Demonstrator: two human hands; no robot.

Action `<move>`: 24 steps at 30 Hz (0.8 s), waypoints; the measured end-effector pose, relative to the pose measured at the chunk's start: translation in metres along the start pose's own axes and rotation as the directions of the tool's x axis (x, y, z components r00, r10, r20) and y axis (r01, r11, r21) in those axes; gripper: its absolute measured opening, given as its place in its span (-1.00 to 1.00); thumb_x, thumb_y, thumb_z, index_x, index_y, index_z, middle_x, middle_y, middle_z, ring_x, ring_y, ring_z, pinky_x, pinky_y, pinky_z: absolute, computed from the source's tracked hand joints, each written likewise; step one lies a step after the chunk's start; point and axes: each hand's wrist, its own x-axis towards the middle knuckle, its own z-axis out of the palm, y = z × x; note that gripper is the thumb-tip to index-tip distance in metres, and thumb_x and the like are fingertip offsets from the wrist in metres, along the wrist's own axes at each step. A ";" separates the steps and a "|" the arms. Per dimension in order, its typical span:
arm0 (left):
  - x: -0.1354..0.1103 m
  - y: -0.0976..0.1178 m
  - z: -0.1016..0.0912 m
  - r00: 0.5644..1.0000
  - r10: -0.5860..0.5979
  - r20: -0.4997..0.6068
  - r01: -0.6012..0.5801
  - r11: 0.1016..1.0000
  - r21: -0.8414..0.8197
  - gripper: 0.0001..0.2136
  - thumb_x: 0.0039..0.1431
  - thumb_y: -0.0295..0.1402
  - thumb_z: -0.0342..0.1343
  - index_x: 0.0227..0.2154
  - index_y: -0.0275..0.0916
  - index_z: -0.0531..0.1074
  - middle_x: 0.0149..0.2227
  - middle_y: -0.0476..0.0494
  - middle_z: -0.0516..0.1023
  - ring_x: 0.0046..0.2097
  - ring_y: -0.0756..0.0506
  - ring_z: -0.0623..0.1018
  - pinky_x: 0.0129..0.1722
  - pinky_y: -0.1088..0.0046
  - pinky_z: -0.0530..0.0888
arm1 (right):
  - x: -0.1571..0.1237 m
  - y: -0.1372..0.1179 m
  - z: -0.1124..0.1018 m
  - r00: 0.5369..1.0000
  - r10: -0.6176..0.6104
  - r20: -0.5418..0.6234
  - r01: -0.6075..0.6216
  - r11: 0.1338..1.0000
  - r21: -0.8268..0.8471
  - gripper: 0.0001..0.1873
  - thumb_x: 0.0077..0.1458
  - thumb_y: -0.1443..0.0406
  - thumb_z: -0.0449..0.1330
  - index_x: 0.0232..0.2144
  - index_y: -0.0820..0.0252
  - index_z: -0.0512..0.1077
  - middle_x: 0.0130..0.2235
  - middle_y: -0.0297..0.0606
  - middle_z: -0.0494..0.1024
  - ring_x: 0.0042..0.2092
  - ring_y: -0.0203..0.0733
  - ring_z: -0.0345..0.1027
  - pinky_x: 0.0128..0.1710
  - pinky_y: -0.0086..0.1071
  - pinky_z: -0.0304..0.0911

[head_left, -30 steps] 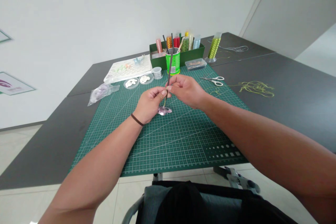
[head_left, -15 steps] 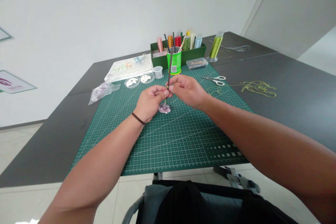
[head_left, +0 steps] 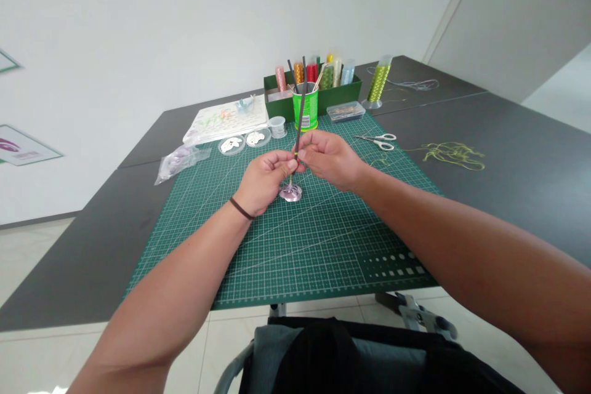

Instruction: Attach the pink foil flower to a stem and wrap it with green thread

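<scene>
We are looking down at a dark grey table [head_left: 508, 209] carrying a green cutting mat [head_left: 295, 258], our landmark for everything else. Along the mat's far edge we are seeing a green box [head_left: 279, 101] of thread spools, a green can [head_left: 307, 111], a small clear box [head_left: 345, 111], two clear dishes [head_left: 231, 145] and a white sheet [head_left: 226, 120]. Scissors [head_left: 376, 142] are lying on the mat's right part, a tangle of yellow-green wire [head_left: 455, 156] is resting on the table right of the mat, and a plastic bag [head_left: 180, 164] is lying just left of it.
</scene>
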 end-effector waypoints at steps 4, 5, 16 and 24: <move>-0.001 0.000 0.000 1.000 -0.001 0.023 0.001 1.000 0.011 -0.86 0.15 -0.30 0.30 -0.32 -0.26 0.56 -0.36 -0.11 0.68 -0.29 -0.05 0.61 -0.23 0.41 0.51 | -0.001 -0.004 0.000 0.999 0.022 0.036 -0.024 0.999 0.040 -0.85 0.09 0.34 0.25 -0.35 0.16 0.31 -0.57 -0.43 0.46 -0.52 -0.38 0.29 -0.60 -0.54 0.02; -0.001 0.000 0.000 1.000 -0.002 0.026 0.001 1.000 0.023 -0.87 0.17 -0.30 0.28 -0.31 -0.26 0.56 -0.34 -0.12 0.68 -0.31 -0.04 0.59 -0.25 0.42 0.50 | 0.000 -0.004 0.000 0.999 0.021 0.040 -0.023 0.999 0.047 -0.83 0.09 0.33 0.27 -0.36 0.16 0.30 -0.57 -0.42 0.46 -0.51 -0.38 0.29 -0.60 -0.54 0.02; -0.001 -0.007 0.000 0.997 0.075 0.024 -0.077 0.994 0.079 -0.72 0.09 -0.17 0.35 -0.21 -0.24 0.60 -0.33 -0.08 0.65 -0.32 -0.01 0.55 -0.30 0.45 0.45 | 0.001 0.002 -0.002 0.998 -0.042 -0.045 0.040 0.998 -0.044 -0.79 0.09 0.27 0.30 -0.37 0.14 0.29 -0.61 -0.53 0.32 -0.56 -0.40 0.13 -0.58 -0.49 -0.01; 0.000 -0.010 0.001 0.994 0.018 -0.105 -0.003 0.990 0.138 -0.78 0.04 -0.23 0.38 -0.36 -0.26 0.56 -0.40 -0.08 0.64 -0.41 0.01 0.53 -0.43 0.47 0.41 | 0.000 -0.002 0.000 0.998 -0.040 -0.049 0.032 0.988 -0.154 -0.85 0.12 0.35 0.23 -0.37 0.13 0.28 -0.64 -0.60 0.18 -0.59 -0.39 0.05 -0.59 -0.46 -0.04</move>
